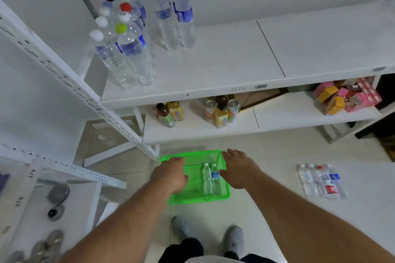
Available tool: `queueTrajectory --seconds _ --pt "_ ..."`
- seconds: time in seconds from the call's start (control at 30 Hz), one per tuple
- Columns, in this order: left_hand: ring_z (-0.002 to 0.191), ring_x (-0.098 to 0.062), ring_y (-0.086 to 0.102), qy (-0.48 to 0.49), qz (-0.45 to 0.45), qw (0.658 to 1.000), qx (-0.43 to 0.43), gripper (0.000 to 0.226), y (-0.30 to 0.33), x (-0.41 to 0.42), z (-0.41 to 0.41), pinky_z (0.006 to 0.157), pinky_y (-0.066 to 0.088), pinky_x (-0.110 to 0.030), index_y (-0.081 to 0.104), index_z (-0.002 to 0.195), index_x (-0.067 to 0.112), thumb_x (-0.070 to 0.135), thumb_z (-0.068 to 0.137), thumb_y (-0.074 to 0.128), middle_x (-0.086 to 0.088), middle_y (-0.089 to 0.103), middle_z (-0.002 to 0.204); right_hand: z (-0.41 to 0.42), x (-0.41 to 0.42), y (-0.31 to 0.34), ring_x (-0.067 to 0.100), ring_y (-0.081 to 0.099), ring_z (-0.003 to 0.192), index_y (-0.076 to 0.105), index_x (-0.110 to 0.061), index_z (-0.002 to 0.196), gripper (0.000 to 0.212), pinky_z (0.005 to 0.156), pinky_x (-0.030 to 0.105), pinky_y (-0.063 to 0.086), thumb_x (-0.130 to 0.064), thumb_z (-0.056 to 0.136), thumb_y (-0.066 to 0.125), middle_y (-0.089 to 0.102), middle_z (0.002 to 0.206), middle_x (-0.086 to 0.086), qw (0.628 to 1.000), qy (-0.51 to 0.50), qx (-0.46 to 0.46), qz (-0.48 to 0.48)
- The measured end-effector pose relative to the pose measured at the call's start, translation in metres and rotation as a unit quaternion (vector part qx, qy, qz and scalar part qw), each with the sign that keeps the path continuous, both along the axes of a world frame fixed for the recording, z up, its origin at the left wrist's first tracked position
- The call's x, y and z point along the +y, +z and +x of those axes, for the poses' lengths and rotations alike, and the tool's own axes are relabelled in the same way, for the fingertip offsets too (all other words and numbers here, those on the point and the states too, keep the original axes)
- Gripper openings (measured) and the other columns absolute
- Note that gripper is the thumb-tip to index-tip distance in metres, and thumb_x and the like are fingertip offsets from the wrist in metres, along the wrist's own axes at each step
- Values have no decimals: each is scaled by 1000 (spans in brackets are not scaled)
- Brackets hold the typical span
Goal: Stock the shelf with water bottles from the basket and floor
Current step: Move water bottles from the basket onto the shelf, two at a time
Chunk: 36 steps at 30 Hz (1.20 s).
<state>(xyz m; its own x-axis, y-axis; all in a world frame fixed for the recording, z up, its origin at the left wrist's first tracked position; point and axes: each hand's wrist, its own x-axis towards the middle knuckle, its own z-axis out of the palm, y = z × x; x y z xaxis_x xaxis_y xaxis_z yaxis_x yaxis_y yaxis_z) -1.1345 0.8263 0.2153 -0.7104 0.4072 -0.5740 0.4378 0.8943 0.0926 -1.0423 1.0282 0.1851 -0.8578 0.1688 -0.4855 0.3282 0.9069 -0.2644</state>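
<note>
A bright green basket (193, 196) sits on the floor by my feet. Two small water bottles (211, 179) lie side by side in its right half. My left hand (171, 174) hangs over the basket's left side, fingers relaxed and empty. My right hand (239, 168) hovers over the basket's right edge, just right of the bottles, open and holding nothing. Several more small bottles (320, 180) lie in a row on the floor to the right. On the white shelf (213, 74) above stand several large water bottles (126, 42), with two more (175, 17) further back.
A lower shelf (277, 117) holds juice bottles and cans (220, 111) and pink and orange boxes (346, 97). A perforated white upright (85, 92) slants across the left. Another rack (42, 198) at the bottom left carries grey round items. My grey shoes (233, 239) stand below the basket.
</note>
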Motion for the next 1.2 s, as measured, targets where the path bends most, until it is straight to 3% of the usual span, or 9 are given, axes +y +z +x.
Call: queueTrajectory --seconds 0.33,0.67,0.77,0.9,1.03,1.13,1.2 --pt "139 -27 42 56 19 996 -65 71 -40 -43 -10 111 40 -39 30 153 25 45 90 55 -2 36 157 4 -23 -25 29 28 145 29 -14 151 71 116 42 31 -52 95 48 27 160 7 996 -22 -84 0" --pt "135 -27 47 109 62 975 -181 73 -119 -111 -73 109 41 -37 31 153 23 42 87 58 -9 43 153 -37 -93 -78 28 49 126 46 -19 138 52 102 37 44 -45 93 51 51 140 6 978 -120 -162 -54" --pt "136 -24 46 146 78 963 -213 75 -153 -114 -93 110 40 -32 30 154 18 39 89 60 -8 42 154 -54 -97 -111 28 50 127 43 -18 141 57 102 35 44 -46 93 52 51 140 7 969 -147 -188 -64" --pt "129 -25 53 200 119 946 -226 67 -219 -94 -111 105 44 -34 42 146 16 39 87 64 -9 51 147 -90 -83 -182 27 46 134 35 -17 150 66 106 33 39 -48 94 51 46 148 7 961 -179 -193 -82" --pt "127 -24 57 264 149 921 -243 65 -334 -62 -112 104 46 -35 45 144 13 34 88 70 -10 54 144 -128 -55 -306 31 53 127 39 -11 146 60 96 30 43 -43 97 51 52 142 15 946 -226 -204 -113" --pt "124 -23 59 294 138 913 -248 65 -438 -44 -105 102 47 -33 46 143 11 33 88 70 -10 54 145 -142 -38 -413 29 57 121 45 -9 139 48 85 26 41 -35 99 51 57 134 15 921 -294 -212 -143" --pt "111 -25 66 319 128 904 -253 64 -508 -34 -99 87 55 -32 47 143 13 33 87 71 -8 55 143 -148 -28 -482 27 60 110 55 -11 123 30 79 24 37 -29 98 52 59 116 12 904 -334 -210 -166"
